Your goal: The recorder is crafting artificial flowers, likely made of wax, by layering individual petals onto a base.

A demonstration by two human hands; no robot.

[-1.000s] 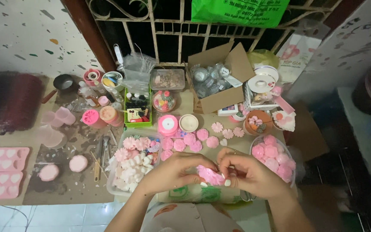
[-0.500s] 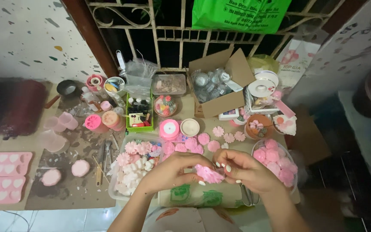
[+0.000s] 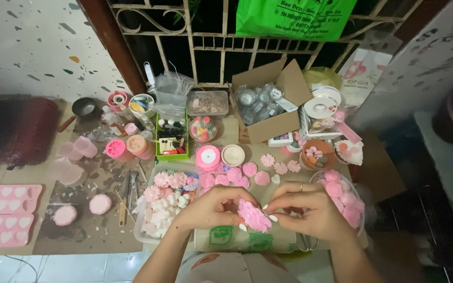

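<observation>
Fig.: your left hand (image 3: 213,207) & right hand (image 3: 310,209) pinch the pink flower piece (image 3: 254,216) w/ closed fingertips at 6 o'clock of the pink ribbon spool (image 3: 208,156); prob. light, brittle—grip its rim, not petals.

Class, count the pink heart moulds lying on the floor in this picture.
2. Both lie at the far left: one mould above, the other mould just below it, cut by the frame edge, so more may be hidden.
</observation>
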